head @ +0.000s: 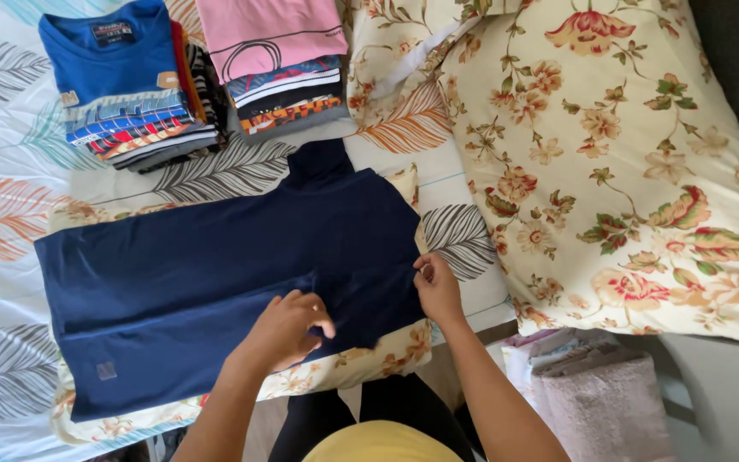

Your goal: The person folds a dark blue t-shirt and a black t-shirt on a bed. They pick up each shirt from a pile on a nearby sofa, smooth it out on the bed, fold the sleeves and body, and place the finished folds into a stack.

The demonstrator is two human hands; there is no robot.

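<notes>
**Fingers pinched on a half-folded navy shirt**

Fingers (423, 272) of the right hand (438, 289) closed on the right edge of the navy-blue cotton T-shirt (215, 282), pinching the cloth near the shoulder. Fingers (305, 310) of the left hand (288, 329) curled shut around a fold of the same shirt near its middle, gripping the tucked sleeve.

Lay flat, that shirt, across a floral-print cushion (387, 355), itself resting on the white bed sheet with a large leaf pattern (2, 214). Collar end toward the far side, hem toward the left.

Judged as partly done: one sleeve seemingly folded inward over the body, a crease visible running leftward from the left hand; body not yet doubled over, the full length spread out. Already finished, by the look of it, two piles beyond: a stack of folded shirts topped by a blue one (121, 85) and a second stack topped by a pink one (275, 60), side by side and well apart from the hands.

Reached forward from the bottom edge, both bare forearms, converging slightly; left wrist bent downward with knuckles up, right wrist straighter, hand turned inward toward the left. Beside the right arm, a large cream floral pillow (626, 171), and a folded grey-pink towel (600, 402) lower down.
</notes>
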